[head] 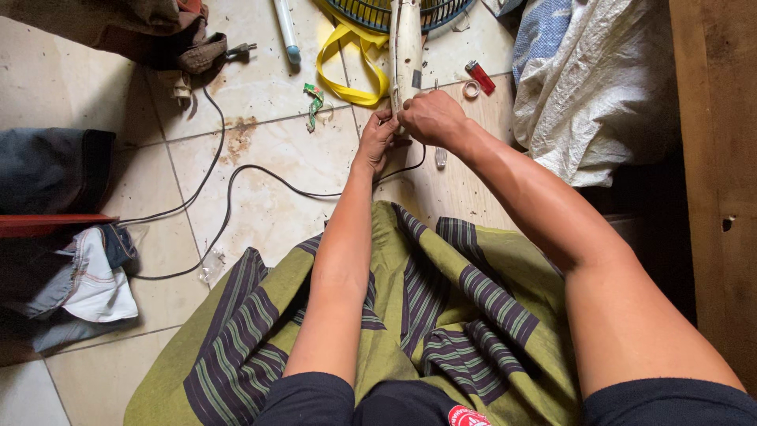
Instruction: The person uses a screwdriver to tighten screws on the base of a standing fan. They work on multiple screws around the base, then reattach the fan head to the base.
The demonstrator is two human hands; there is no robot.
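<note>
Both hands meet at the near end of a long, cream-white plastic fan column (406, 47), which lies flat on the floor straight ahead of the person. The right hand (432, 118) is curled over the column's near end from the right side, fingers wrapped round it in a closed grip. The left hand (376, 142) sits just below and to the left of the right one, touching it, its fingers bent narrow and pinching at the column's end; what exactly the fingertips hold is hidden by the right hand.

The column's long axis runs away from the hands, from the near end under the knuckles up to a dark teal wire fan grille (386, 14) at the far end, tilting only a little off straight ahead. A thin black power cord (236, 170) leaves from under the hands, loops toward the person and then trails off far to the left of the left hand.

Just left of the column, beyond the left hand, lies a flat yellow strap (347, 71), and further left a small green scrap (315, 101). A red cigarette lighter (480, 76) and a small roll of tape (471, 88) lie just beyond the right hand, to its right. Further right sits a crumpled white woven sack (591, 95). Beneath both forearms spreads an olive-green cloth with purple stripes (441, 315), over the person's lap.
</note>
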